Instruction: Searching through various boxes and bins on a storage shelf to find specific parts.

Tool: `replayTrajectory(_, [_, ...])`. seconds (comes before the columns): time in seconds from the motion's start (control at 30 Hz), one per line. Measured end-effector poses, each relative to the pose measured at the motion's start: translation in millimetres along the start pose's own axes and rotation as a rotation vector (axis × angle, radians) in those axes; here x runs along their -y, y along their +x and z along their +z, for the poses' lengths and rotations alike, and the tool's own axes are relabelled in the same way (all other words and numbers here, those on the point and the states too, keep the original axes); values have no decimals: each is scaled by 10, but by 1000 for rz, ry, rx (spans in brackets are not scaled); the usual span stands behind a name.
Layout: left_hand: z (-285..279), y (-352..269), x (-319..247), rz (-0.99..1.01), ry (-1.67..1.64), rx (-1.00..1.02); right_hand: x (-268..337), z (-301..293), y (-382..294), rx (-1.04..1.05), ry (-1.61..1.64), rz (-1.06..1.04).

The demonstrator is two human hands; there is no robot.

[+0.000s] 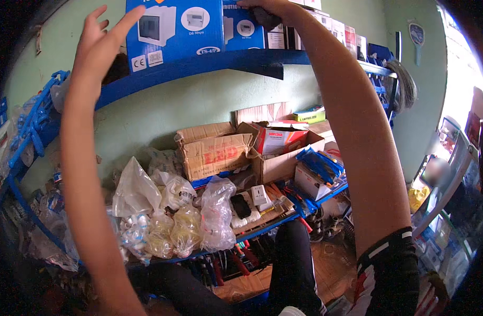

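My left hand (97, 43) is raised at the upper left with its fingers apart and nothing in it. Its thumb overlaps the left side of a blue cardboard box (178, 53) printed with a plastic distribution box; whether they touch I cannot tell. At the top edge, my right hand (271, 7) holds a dark, crumpled cloth-like piece (266, 19), partly cut off by the frame. It is in front of a second blue box (245, 39). Both boxes stand side by side on a blue metal shelf (210, 62).
Below, a lower shelf holds an open cardboard carton (216, 156), a second carton (279, 168), plastic bags of fittings (186, 229) and a white socket (259, 194). Wire coils (403, 87) hang at the right. Blue straps (32, 126) hang at the left. My knee (292, 252) is beneath the lower shelf's edge.
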State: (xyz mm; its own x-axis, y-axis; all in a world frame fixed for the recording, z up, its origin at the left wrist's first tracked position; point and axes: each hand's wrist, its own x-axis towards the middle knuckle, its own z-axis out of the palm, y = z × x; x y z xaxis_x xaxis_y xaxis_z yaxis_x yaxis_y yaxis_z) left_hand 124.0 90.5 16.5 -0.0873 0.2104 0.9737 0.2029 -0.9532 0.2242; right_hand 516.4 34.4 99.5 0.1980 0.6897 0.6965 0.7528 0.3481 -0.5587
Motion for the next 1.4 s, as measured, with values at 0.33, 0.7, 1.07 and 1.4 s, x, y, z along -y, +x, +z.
replayTrajectory(0.33, [264,304,495,-379,-452,604,-213,16,181,159,214,-119])
replayTrajectory(0.7, [273,264,238,81,-497,42,-52,-55,-189,53,242,-37])
replayTrajectory(1.07, [368,351,333,65,-571,-251,-83,-282,-297,29,245,-183])
replayTrajectory(1.4, [284,409,459,35,-439,-213,-4,-163,-453,51,292,-163])
